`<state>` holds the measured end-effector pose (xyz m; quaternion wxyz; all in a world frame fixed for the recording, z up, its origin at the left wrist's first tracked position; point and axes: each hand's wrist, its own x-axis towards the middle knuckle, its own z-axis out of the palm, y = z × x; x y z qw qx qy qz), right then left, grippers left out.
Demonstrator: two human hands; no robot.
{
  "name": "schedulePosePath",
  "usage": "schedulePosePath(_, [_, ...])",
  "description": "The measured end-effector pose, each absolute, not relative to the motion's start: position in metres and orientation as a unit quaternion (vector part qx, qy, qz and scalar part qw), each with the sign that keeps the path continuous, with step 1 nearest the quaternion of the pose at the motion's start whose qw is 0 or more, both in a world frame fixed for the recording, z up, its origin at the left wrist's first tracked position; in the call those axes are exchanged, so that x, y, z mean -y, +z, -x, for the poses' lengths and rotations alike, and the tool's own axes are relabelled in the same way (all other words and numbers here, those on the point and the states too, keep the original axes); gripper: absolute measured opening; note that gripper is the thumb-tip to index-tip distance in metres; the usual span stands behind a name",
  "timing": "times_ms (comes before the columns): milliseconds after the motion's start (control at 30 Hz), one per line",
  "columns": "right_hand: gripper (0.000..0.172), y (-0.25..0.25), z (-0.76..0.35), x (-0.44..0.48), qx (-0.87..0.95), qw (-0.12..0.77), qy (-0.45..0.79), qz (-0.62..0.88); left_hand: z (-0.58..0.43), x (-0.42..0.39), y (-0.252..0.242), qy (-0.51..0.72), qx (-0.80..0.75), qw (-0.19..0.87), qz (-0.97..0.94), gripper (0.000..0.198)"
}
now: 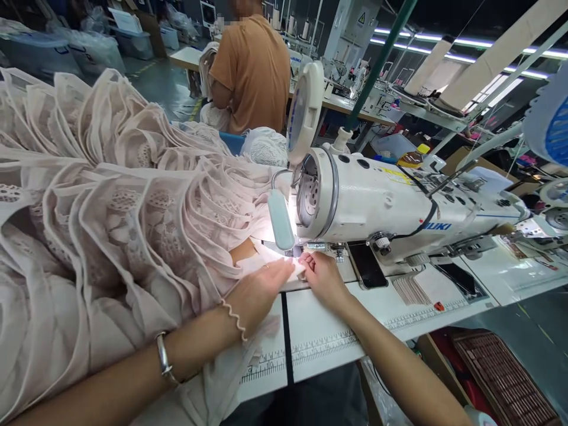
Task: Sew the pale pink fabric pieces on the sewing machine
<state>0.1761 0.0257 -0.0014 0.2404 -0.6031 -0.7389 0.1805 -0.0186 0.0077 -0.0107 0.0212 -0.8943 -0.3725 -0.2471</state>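
Under the lit head of a white sewing machine (368,192), a small piece of pale pink fabric (299,270) lies between my two hands. My left hand (271,278) reaches in from the left, its fingertips closed on the fabric's edge. From the other side, my right hand (322,275) pinches the same fabric with bent fingers. Both hands are just in front of the presser foot area, where a pale green lamp (280,219) partly hides the needle. A large pile of pale pink lace-trimmed garments (146,219) spreads along my left forearm.
A dark phone (367,266) lies by the machine's base, right of my right hand. Further right are a stack of beige fabric pieces (410,290) and a small orange item (439,306). Ruler markings (326,346) line the table's front edge. A person in a brown shirt (255,71) is beyond.
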Motion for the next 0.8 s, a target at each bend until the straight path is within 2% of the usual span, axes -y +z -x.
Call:
schedulePosePath(167, [0.018, 0.0, -0.175, -0.027, 0.741, 0.242, 0.173, 0.603, 0.008, 0.003, -0.013, -0.154, 0.321, 0.11, 0.928, 0.046])
schedulePosePath(300, [0.018, -0.002, -0.174, -0.028, 0.745, 0.23, 0.158, 0.605, 0.008, 0.001, -0.012, -0.124, 0.324, 0.099, 0.933, 0.051])
schedulePosePath(433, [0.019, -0.001, -0.177, -0.025, 0.756, 0.233, 0.148, 0.594, 0.009, -0.003, -0.01, -0.128, 0.312, 0.086, 0.937, 0.047])
schedulePosePath(600, [0.024, 0.004, -0.186, -0.015, 0.821, 0.275, 0.111, 0.487, 0.009, -0.008, -0.016, -0.155, 0.303, 0.042, 0.939, 0.049])
schedulePosePath(800, [0.029, 0.006, -0.179, -0.008, 0.88, 0.171, -0.035, 0.443, 0.01, -0.007, -0.009, -0.196, 0.383, 0.105, 0.897, 0.032])
